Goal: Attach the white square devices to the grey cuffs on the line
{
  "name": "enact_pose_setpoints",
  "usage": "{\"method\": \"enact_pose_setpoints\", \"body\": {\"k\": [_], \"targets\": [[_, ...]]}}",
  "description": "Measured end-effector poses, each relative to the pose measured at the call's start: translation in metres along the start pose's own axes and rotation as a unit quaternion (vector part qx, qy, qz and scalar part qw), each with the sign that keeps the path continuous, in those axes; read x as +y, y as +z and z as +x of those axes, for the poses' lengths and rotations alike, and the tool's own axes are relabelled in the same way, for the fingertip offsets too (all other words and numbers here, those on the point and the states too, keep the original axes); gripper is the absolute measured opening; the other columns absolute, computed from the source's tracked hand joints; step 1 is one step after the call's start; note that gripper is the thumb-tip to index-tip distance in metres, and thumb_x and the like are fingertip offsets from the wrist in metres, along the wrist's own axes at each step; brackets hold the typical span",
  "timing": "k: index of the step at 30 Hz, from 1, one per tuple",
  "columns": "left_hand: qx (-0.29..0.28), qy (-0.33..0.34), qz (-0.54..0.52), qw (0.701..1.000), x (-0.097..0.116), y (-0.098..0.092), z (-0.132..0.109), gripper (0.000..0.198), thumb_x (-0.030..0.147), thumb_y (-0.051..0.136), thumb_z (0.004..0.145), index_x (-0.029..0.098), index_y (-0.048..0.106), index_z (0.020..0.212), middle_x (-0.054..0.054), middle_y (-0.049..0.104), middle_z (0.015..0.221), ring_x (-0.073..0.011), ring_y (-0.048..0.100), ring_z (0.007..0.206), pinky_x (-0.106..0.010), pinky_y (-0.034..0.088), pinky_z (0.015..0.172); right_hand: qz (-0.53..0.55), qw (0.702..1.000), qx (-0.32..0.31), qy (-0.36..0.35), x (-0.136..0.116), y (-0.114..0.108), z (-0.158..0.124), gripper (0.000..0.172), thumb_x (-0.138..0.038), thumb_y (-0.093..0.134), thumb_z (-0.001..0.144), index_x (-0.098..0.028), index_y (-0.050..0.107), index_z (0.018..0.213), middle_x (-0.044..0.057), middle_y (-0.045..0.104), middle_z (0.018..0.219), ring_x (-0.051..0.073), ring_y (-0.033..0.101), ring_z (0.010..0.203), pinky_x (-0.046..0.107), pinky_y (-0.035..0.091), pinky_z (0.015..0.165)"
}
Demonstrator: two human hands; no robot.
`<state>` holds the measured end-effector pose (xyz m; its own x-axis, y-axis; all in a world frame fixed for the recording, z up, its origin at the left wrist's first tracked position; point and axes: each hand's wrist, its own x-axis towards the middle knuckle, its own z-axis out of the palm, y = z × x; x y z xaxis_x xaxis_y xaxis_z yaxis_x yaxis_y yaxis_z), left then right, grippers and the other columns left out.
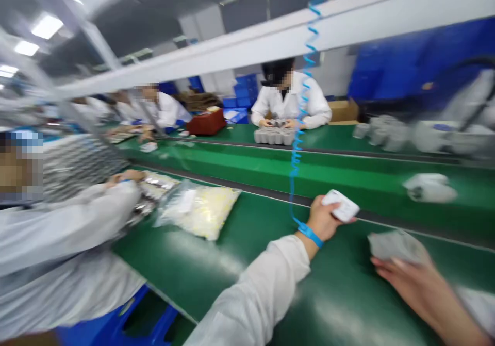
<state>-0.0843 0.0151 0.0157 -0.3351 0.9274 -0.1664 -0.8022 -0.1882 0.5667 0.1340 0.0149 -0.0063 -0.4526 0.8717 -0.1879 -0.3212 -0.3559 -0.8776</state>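
My left hand (324, 220), with a blue coiled-cord strap (310, 234) at its wrist, grips a small white box-shaped piece (340, 205) with rounded corners. It is held over the far edge of the green bench, close to the conveyor. To the right, my right hand (410, 268) has its fingers around a blurred grey object (396, 246), whose kind I cannot make out. Beyond that hand, a white rounded part (431, 187) lies on the green conveyor belt (240, 165).
A clear plastic bag of white and yellow pieces (203, 209) lies left on the bench (174, 256). A co-worker's sleeve (77, 227) reaches in beside it. Across the belt, another person (292, 98) handles a grey tray (274, 136). A blue coiled cord (305, 88) hangs down.
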Motion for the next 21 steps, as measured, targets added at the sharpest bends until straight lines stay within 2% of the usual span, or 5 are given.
{"method": "enact_pose_setpoints", "body": {"k": [4, 7, 12, 16, 21], "targets": [[0.017, 0.012, 0.063, 0.998, 0.002, 0.006, -0.013, 0.046, 0.02, 0.082, 0.06, 0.017, 0.057, 0.099, -0.007, 0.069, 0.094, -0.0258, 0.07, 0.084, -0.042, 0.06, 0.069, 0.099, 0.993, -0.061, 0.016, -0.016, 0.025, -0.011, 0.046, -0.056, 0.077, 0.071, -0.035, 0.059, 0.108, 0.007, 0.07, 0.115, 0.034, 0.07, 0.098, 0.047, 0.056, 0.074], [0.008, -0.003, 0.067, 0.998, -0.004, 0.005, -0.016, 0.044, 0.023, 0.082, 0.062, 0.016, 0.06, 0.099, -0.006, 0.07, 0.094, -0.0247, 0.069, 0.085, -0.042, 0.059, 0.072, 0.095, 0.995, -0.031, -0.007, -0.021, 0.032, -0.011, 0.026, -0.043, 0.074, 0.08, -0.03, 0.059, 0.097, 0.003, 0.069, 0.116, 0.027, 0.071, 0.093, 0.04, 0.055, 0.072], [-0.025, -0.037, 0.041, 0.998, -0.012, 0.007, -0.027, 0.044, 0.019, 0.079, 0.062, 0.015, 0.063, 0.104, -0.01, 0.072, 0.101, -0.0277, 0.069, 0.094, -0.044, 0.057, 0.08, 0.094, 0.995, -0.002, -0.015, -0.02, 0.026, -0.012, 0.049, -0.023, 0.081, 0.073, -0.026, 0.059, 0.116, 0.008, 0.072, 0.112, 0.029, 0.069, 0.104, 0.043, 0.055, 0.084], [-0.033, -0.043, 0.053, 0.997, -0.019, 0.01, -0.034, 0.045, 0.017, 0.081, 0.062, 0.014, 0.066, 0.104, -0.01, 0.073, 0.102, -0.026, 0.069, 0.095, -0.041, 0.054, 0.085, 0.09, 0.996, -0.013, -0.019, -0.02, 0.02, -0.01, 0.039, -0.036, 0.079, 0.078, -0.021, 0.064, 0.111, 0.009, 0.072, 0.108, 0.03, 0.072, 0.094, 0.043, 0.059, 0.076], [-0.061, -0.001, 0.091, 0.994, -0.032, 0.009, -0.045, 0.046, 0.022, 0.08, 0.069, 0.015, 0.066, 0.113, -0.012, 0.073, 0.112, -0.0271, 0.068, 0.105, -0.04, 0.052, 0.093, 0.075, 0.997, -0.034, 0.004, -0.02, 0.019, -0.011, 0.042, -0.04, 0.072, 0.085, -0.028, 0.058, 0.122, 0.008, 0.069, 0.113, 0.03, 0.072, 0.091, 0.046, 0.061, 0.065]]}}
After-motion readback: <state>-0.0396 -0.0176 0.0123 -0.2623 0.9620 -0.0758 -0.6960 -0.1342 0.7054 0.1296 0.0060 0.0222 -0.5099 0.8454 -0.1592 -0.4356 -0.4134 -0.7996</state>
